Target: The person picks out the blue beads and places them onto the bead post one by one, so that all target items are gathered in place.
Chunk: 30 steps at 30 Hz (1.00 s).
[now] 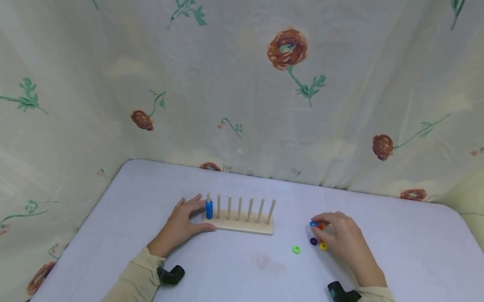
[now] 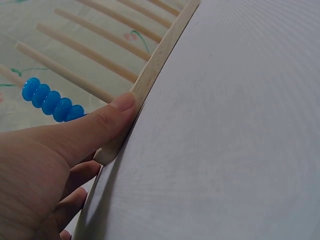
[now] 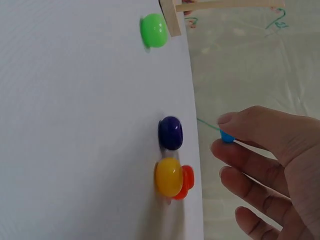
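A wooden peg rack [image 1: 240, 226] stands on the table, a row of upright pegs along its base. On its leftmost peg sits a stack of several blue rings [image 1: 209, 210]. My left hand [image 1: 181, 226] grips the left end of the base, thumb along the front edge and fingers behind. To the right of the rack, my right hand [image 1: 343, 238] pinches one blue ring [image 3: 227, 136] between thumb and index finger, above the table. Below that hand lie a dark purple ring [image 3: 171, 133], a yellow ring [image 3: 169, 177] and red-orange rings [image 3: 188, 177] partly hidden behind the yellow one.
A bright green ring [image 1: 296, 250] lies on the white table [image 1: 227, 287] between the rack and the right hand. A floral curtain [image 1: 232, 71] hangs behind the table's back edge. Black wrist cameras [image 1: 171, 275] are worn at both sleeves.
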Motion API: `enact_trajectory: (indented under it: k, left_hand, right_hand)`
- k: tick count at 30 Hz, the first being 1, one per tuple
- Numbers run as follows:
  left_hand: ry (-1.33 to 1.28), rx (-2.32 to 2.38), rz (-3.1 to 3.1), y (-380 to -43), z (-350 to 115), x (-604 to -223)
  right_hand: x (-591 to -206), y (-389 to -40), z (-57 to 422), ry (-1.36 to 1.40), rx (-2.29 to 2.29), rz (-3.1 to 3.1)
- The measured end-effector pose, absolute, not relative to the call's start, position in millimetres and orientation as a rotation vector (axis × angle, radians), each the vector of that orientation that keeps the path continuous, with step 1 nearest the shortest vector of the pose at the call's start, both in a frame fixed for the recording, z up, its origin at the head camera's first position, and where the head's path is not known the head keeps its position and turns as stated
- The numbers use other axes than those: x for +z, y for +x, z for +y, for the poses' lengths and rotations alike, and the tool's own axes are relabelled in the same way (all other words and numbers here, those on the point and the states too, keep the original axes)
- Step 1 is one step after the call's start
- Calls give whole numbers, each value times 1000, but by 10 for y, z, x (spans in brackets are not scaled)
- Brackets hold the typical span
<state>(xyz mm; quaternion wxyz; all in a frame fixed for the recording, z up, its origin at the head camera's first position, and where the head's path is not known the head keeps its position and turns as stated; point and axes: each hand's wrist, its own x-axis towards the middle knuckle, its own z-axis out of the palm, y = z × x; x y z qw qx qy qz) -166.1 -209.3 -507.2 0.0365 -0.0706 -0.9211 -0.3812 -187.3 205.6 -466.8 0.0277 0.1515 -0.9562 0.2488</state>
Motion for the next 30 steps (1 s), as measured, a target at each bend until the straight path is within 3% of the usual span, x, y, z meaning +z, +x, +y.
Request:
enact_trajectory:
  k: [15,30]
  left_hand:
    - [-224,-1187,-2819,-1679,-2101,-5098]
    - [-224,-1187,-2841,-1669,-2100,-5075]
  right_hand:
    - [-4372,-1956,1555,601,950,-2656]
    - [-4193,-1985,589,775,1105,-2502]
